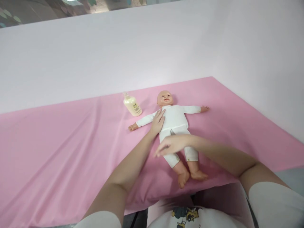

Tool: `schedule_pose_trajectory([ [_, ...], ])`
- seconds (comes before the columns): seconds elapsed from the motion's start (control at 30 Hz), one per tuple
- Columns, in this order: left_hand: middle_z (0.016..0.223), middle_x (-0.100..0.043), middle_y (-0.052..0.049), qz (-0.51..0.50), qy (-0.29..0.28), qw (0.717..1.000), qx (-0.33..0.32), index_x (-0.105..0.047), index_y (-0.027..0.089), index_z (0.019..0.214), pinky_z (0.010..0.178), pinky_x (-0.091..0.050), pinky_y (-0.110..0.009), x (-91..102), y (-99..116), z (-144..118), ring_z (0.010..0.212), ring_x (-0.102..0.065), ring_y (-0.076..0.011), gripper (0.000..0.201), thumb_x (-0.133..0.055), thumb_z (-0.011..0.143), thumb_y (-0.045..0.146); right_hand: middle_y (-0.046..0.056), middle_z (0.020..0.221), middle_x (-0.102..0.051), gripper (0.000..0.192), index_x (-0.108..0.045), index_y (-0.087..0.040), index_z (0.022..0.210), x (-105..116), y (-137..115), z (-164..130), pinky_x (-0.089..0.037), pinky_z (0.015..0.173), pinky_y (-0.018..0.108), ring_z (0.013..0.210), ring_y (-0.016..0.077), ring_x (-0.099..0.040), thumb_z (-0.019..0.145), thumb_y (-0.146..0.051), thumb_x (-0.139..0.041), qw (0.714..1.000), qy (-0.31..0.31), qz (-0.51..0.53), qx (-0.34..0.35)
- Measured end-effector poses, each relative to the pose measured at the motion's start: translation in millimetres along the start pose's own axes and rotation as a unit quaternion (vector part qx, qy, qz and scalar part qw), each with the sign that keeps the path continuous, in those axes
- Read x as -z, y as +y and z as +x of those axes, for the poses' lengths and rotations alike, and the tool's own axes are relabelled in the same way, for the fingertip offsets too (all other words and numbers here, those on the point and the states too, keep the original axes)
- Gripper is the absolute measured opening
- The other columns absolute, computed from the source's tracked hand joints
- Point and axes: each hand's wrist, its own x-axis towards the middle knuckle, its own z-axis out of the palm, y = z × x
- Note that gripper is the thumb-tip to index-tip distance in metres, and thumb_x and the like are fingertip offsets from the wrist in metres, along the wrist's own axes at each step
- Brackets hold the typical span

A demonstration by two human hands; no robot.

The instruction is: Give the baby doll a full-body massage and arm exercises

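Observation:
A baby doll in white cloth lies on its back on a pink sheet, arms spread, bare feet toward me. My left hand rests flat on the doll's side by the armpit, fingers stretched toward its shoulder. Over the doll's thighs hovers my right hand, slightly blurred, fingers extended to the left and nothing seen in them. Whether it touches the doll's leg I cannot tell. Left of the doll's head is a pale yellow pump bottle, apart from both hands.
A white wall rises behind the sheet and along the right. Creases run through the sheet on the left. The sheet's front edge drapes close to my body. Coloured leaf shapes show beyond the wall at the top left.

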Motion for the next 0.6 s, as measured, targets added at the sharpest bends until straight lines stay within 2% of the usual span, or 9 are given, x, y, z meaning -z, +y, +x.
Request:
schedule_pose_trajectory([
  [0.03,0.163,-0.043,-0.007,0.002,0.004,1.000,-0.001,-0.055,0.027,0.147,0.129,-0.020,-0.057,0.0,-2.4,0.6,0.154,-0.034,-0.0285,0.052,-0.042,0.103,0.051,-0.004,0.126,-0.076,0.028,-0.079,-0.031,0.115,6.0,9.1,2.2,-0.052,0.108,0.025,0.125,0.0167,-0.067,0.099,-0.037,-0.056,1.000,-0.002,0.001,0.006],
  [0.07,0.162,-0.045,-0.007,0.005,0.008,1.000,-0.001,-0.056,0.027,0.146,0.129,-0.022,-0.057,0.2,-4.8,1.4,0.154,-0.034,-0.0290,0.053,-0.043,0.102,0.053,-0.001,0.138,-0.070,0.033,-0.075,-0.028,0.123,11.8,19.2,3.6,-0.045,0.117,0.030,0.135,0.0185,-0.060,0.101,-0.030,-0.050,0.999,0.036,-0.018,0.001],
  [0.13,0.158,-0.049,-0.008,0.016,0.017,1.000,0.005,-0.057,0.026,0.145,0.128,-0.024,-0.057,0.9,-9.2,3.0,0.153,-0.037,-0.0299,0.055,-0.043,0.101,0.056,0.004,0.158,-0.050,0.039,-0.068,-0.024,0.135,22.3,41.4,3.3,-0.024,0.130,0.048,0.153,0.0262,-0.038,0.100,-0.026,-0.052,0.992,0.077,-0.085,-0.043],
  [0.17,0.156,-0.052,-0.009,0.024,0.023,0.999,0.013,-0.058,0.025,0.144,0.127,-0.025,-0.057,1.3,-11.0,3.7,0.152,-0.039,-0.0304,0.056,-0.042,0.101,0.057,0.004,0.163,-0.043,0.041,-0.065,-0.024,0.138,26.6,52.9,1.5,-0.018,0.130,0.052,0.155,0.0281,-0.033,0.100,-0.028,-0.051,0.989,0.084,-0.098,-0.078],
  [0.23,0.153,-0.055,-0.011,0.048,0.039,0.997,0.035,-0.058,0.023,0.144,0.126,-0.027,-0.058,1.5,-13.5,4.8,0.149,-0.043,-0.0321,0.057,-0.041,0.101,0.057,0.005,0.164,-0.041,0.047,-0.055,-0.023,0.148,33.2,75.8,-4.2,-0.015,0.131,0.051,0.158,0.0260,-0.028,0.104,-0.031,-0.040,0.979,0.118,-0.101,-0.130],
  [0.3,0.152,-0.056,-0.013,0.072,0.057,0.994,0.055,-0.059,0.021,0.143,0.125,-0.028,-0.060,0.6,-15.9,5.3,0.147,-0.045,-0.0345,0.058,-0.042,0.100,0.057,0.003,0.168,-0.032,0.051,-0.047,-0.026,0.154,37.2,97.3,-11.0,-0.013,0.131,0.053,0.160,0.0277,-0.020,0.105,-0.038,-0.038,0.965,0.167,-0.108,-0.172],
  [0.37,0.150,-0.058,-0.013,0.083,0.076,0.992,0.061,-0.061,0.022,0.140,0.124,-0.029,-0.062,-0.6,-19.0,5.1,0.146,-0.046,-0.0361,0.058,-0.043,0.099,0.059,0.006,0.171,-0.025,0.058,-0.039,-0.022,0.158,39.4,115.7,-16.7,-0.017,0.130,0.054,0.160,0.0299,-0.020,0.103,-0.040,-0.039,0.944,0.206,-0.103,-0.234],
  [0.43,0.147,-0.060,-0.013,0.086,0.095,0.990,0.061,-0.063,0.024,0.136,0.123,-0.029,-0.064,-0.6,-21.9,4.4,0.146,-0.046,-0.0370,0.056,-0.043,0.098,0.059,0.010,0.169,-0.029,0.062,-0.036,-0.017,0.159,41.3,129.8,-20.9,-0.020,0.131,0.049,0.158,0.0267,-0.026,0.103,-0.041,-0.037,0.932,0.231,-0.105,-0.260],
  [0.6,0.142,-0.064,-0.015,0.137,0.108,0.980,0.093,-0.068,0.020,0.129,0.123,-0.022,-0.067,13.3,-13.6,1.4,0.148,-0.041,-0.0402,0.048,-0.046,0.097,0.049,0.017,0.157,-0.049,0.056,-0.050,-0.008,0.149,47.9,148.0,-30.8,-0.022,0.129,0.049,0.150,0.0297,-0.041,0.103,-0.036,-0.033,0.896,0.260,-0.183,-0.312],
])
